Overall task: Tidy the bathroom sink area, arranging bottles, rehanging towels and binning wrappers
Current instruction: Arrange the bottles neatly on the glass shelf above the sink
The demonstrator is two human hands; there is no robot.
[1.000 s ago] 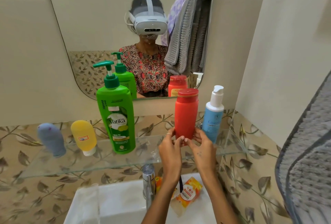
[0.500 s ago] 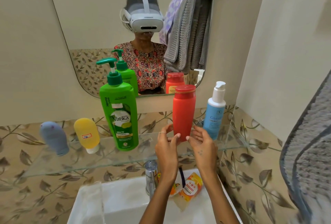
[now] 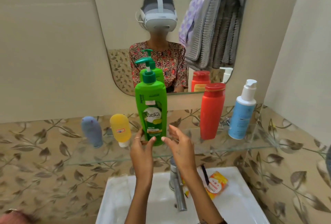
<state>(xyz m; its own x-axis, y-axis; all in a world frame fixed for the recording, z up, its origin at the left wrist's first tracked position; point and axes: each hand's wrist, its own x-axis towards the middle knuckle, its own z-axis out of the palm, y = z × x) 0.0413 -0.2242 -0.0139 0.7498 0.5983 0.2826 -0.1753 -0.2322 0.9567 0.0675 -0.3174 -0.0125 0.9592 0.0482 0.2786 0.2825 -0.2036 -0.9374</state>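
A tall green pump bottle (image 3: 152, 109) stands in the middle of the glass shelf (image 3: 215, 149). My left hand (image 3: 141, 154) holds its base, thumb across the front and fingers along its left side. My right hand (image 3: 180, 148) hovers just right of the bottle with fingers spread, the thumb tip at its lower edge. A red bottle (image 3: 212, 112) and a blue bottle with a white pump (image 3: 241, 116) stand to the right. Left of the green bottle are a yellow tube (image 3: 120, 129) and a grey-blue tube (image 3: 91, 130), both cap down. An orange wrapper (image 3: 217, 181) lies on the sink rim.
The white sink (image 3: 125, 197) with a chrome tap (image 3: 176, 184) sits below the shelf. The mirror (image 3: 125, 17) reflects grey and purple towels hanging on a rail behind me. A grey towel edge (image 3: 329, 161) shows at the far right. Walls close in on the right.
Both hands have let go of the red bottle, which now stands on the shelf, and moved left to the green pump bottle. My view has shifted left.
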